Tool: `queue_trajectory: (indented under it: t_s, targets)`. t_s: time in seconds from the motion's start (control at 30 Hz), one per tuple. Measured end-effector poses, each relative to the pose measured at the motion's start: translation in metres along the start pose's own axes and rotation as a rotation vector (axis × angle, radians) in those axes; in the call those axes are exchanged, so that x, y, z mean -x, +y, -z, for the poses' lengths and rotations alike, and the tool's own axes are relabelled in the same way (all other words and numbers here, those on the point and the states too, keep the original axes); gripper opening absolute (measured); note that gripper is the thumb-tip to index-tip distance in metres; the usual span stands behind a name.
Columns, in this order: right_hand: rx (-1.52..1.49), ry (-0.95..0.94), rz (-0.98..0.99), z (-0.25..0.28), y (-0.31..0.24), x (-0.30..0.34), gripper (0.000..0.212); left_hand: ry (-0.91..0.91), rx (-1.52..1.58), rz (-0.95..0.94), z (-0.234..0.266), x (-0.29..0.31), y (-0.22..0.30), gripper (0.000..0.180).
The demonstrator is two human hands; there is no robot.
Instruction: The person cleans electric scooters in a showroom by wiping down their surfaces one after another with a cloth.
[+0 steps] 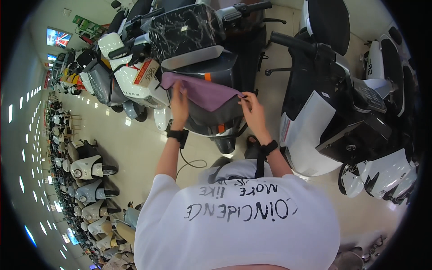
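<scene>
A purple cloth (209, 93) is spread across the dark grey front of an electric scooter (204, 116). My left hand (179, 108) is at the cloth's left part, with its fingertips gripping the fabric. At the cloth's right corner, my right hand (253, 112) pinches the edge between thumb and fingers. Between the two hands the fabric sags to a point over the scooter's panel. Part of the left hand's grip is hard to make out against the cloth.
Behind the cloth sits a black marbled box (186, 33) by the handlebar. A white scooter (137, 83) stands close on the left, a black and white one (310, 130) on the right. Rows of parked scooters (87, 168) line the far left of the tiled floor.
</scene>
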State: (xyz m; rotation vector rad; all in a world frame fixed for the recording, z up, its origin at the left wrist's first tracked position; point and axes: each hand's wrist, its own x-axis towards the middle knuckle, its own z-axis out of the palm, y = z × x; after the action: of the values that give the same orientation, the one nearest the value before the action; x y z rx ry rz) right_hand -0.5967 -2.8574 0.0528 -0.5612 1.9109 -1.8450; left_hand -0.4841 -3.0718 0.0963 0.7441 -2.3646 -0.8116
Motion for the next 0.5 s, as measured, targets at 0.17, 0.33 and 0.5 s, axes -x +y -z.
queue_trajectory:
  t_s: [0.17, 0.33, 0.5]
  targets:
    - [0.182, -0.061, 0.247, -0.023, -0.005, 0.012, 0.055, 0.093, -0.246, -0.109, -0.052, 0.010, -0.013, 0.053]
    - [0.316, -0.096, 0.335, -0.040, -0.007, -0.013, 0.058, 0.119, -0.250, -0.171, -0.051, -0.014, -0.019, 0.057]
    - [0.721, 0.116, 0.442, -0.063, -0.017, -0.066, 0.053, 0.072, -0.315, -0.197, -0.037, -0.054, -0.031, 0.051]
